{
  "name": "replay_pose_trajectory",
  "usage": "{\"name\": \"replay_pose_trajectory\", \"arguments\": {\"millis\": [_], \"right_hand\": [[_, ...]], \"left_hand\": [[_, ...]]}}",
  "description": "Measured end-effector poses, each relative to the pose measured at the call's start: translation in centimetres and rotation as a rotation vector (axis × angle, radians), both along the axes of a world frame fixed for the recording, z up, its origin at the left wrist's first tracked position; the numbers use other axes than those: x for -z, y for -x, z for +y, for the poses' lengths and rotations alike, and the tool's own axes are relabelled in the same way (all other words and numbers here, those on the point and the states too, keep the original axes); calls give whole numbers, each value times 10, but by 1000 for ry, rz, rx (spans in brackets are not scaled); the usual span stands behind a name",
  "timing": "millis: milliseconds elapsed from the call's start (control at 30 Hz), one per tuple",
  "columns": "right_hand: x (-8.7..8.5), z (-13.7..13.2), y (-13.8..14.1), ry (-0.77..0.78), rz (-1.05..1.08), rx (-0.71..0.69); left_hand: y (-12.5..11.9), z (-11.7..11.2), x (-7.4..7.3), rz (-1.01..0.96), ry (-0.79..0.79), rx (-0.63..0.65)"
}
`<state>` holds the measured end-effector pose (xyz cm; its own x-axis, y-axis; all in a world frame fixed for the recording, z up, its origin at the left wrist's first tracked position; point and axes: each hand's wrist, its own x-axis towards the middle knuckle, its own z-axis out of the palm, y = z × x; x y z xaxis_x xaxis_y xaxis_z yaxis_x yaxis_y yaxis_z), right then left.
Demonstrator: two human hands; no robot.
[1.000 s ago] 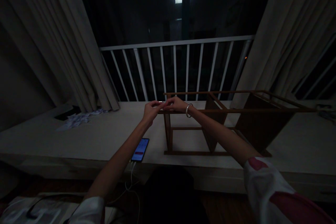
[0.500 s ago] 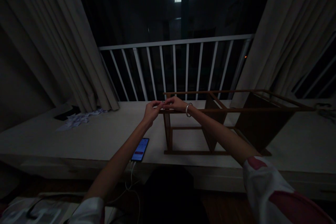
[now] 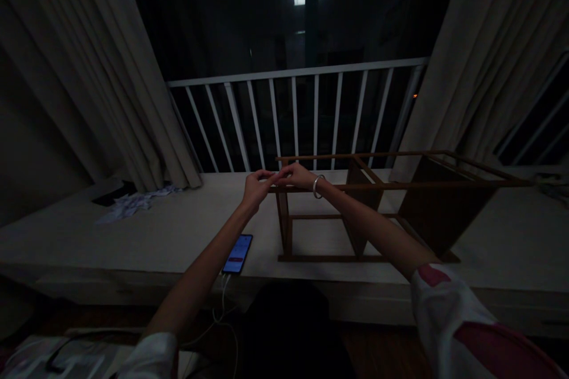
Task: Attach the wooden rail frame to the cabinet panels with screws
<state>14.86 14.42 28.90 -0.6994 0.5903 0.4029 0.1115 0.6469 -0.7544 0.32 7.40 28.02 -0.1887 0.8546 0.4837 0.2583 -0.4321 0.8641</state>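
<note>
A brown wooden shelf frame (image 3: 329, 259) lies on its side on a white ledge. At the left end of its upper near rail, my two hands meet with the fingertips together. My left hand (image 3: 256, 189) has its fingers bent in a pinch. My right hand (image 3: 297, 176), with a silver bangle (image 3: 318, 187) at the wrist, is closed too and rests by the rail end. Whatever sits between the fingertips is too small and dark to make out.
A lit phone (image 3: 237, 253) with white cables (image 3: 222, 302) lies near the front edge of the ledge (image 3: 178, 243). Crumpled papers (image 3: 133, 204) are at the left by the curtain (image 3: 146, 130). A white railing (image 3: 293, 112) stands behind, before a dark window.
My fingertips have shifted slightly against each other, and the small shiny spot between them no longer shows. Arms, shelf frame and phone stay in place.
</note>
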Motion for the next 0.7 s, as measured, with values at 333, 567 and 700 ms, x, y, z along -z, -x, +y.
{"name": "replay_pose_trajectory", "arguments": {"millis": [333, 567, 700], "right_hand": [[-3, -5, 0, 84, 5, -43], [-1, -3, -2, 54, -3, -51], [-1, -2, -2, 29, 19, -44]], "left_hand": [[3, 2, 1, 29, -7, 15], [5, 2, 1, 27, -17, 41], [6, 3, 3, -36, 14, 74]]}}
